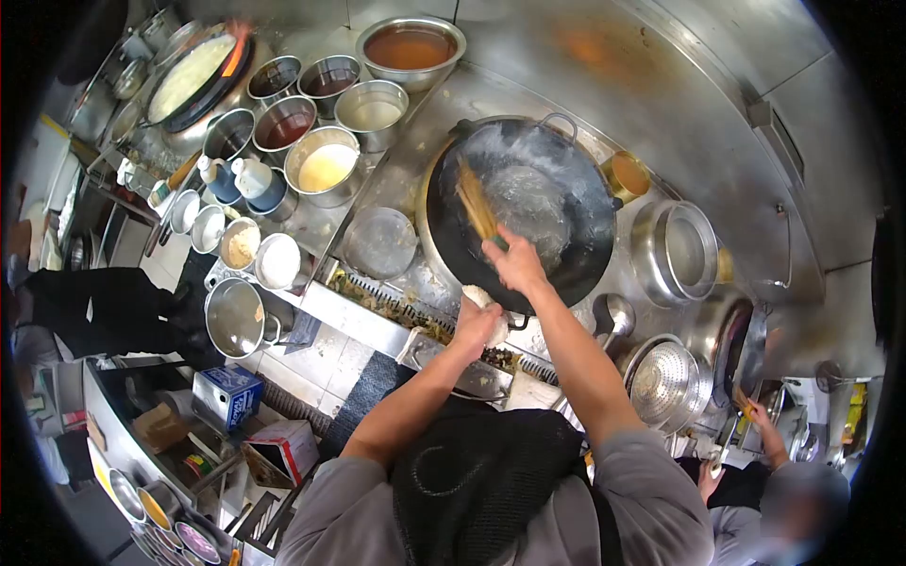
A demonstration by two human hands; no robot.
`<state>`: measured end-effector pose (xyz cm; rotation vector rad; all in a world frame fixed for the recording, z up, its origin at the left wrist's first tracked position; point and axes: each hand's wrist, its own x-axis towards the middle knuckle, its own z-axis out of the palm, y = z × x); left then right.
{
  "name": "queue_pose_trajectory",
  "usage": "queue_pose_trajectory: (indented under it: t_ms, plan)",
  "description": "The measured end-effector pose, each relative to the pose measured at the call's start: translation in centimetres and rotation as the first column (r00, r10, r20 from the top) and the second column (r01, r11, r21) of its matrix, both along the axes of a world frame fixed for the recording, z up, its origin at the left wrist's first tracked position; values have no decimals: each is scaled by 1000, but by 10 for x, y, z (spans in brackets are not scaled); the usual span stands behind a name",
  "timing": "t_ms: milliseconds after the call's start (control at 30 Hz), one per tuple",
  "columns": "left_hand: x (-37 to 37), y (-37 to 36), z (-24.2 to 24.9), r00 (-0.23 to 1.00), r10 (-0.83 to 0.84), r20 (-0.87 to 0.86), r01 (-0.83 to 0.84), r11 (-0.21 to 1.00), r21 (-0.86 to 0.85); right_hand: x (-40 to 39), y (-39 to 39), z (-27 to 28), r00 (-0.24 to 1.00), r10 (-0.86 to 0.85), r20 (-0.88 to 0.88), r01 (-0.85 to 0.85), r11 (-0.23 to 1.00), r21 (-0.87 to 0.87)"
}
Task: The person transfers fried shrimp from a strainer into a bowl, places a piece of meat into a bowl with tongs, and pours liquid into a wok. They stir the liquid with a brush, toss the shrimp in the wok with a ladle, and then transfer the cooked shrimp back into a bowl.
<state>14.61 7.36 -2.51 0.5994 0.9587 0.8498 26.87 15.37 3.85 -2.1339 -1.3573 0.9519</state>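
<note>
A large black wok (576, 250) sits on the burner in front of me, with whitish liquid or foam (528, 203) in its bowl. My right hand (518, 264) is closed around the handle of a bamboo wok brush (478, 203), whose bristles reach over the wok's left inner side. At the near rim, my left hand (478, 327) is wrapped around a folded whitish cloth (478, 296), beside the wok's near handle (518, 322). Whether the cloth grips that handle is hard to tell. A shallow clear bowl or lid (380, 242) lies left of the wok.
Steel pots of sauces (323, 167) and small seasoning tubs (276, 260) stand left. A drain trough (396, 304) with food scraps runs along the front. At right are a ladle (615, 317), a perforated strainer (663, 385) and a co-worker's arm (769, 436). Another person (104, 316) stands left.
</note>
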Motion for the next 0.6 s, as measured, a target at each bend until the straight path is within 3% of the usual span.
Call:
queue_pose_trajectory:
  t_ms: [67,133,200,267,367,467,600]
  plan:
    - [-1,-2,-2,1000,-30,0,30,999,27,4,-35,17,992,127,8,-126,991,-45]
    - [-2,-5,8,994,9,111,-12,1000,28,22,-74,33,962,264,71,-263,965,-24]
    - [1,-8,-3,998,10,63,-8,999,-33,42,-107,57,931,327,163,-298,938,-176]
    - [3,-6,-6,1000,23,13,-21,996,-89,59,-125,83,813,402,422,-246,893,-378]
    - [-5,-3,15,996,-53,-65,48,996,-75,106,-110,57,664,352,660,-78,910,-407]
    - [-9,-1,10,999,-47,-19,45,993,-110,140,-53,13,598,151,787,-21,985,-173]
    - [-17,3,12,993,-87,82,95,989,-112,85,27,5,800,-1,599,50,997,-65]
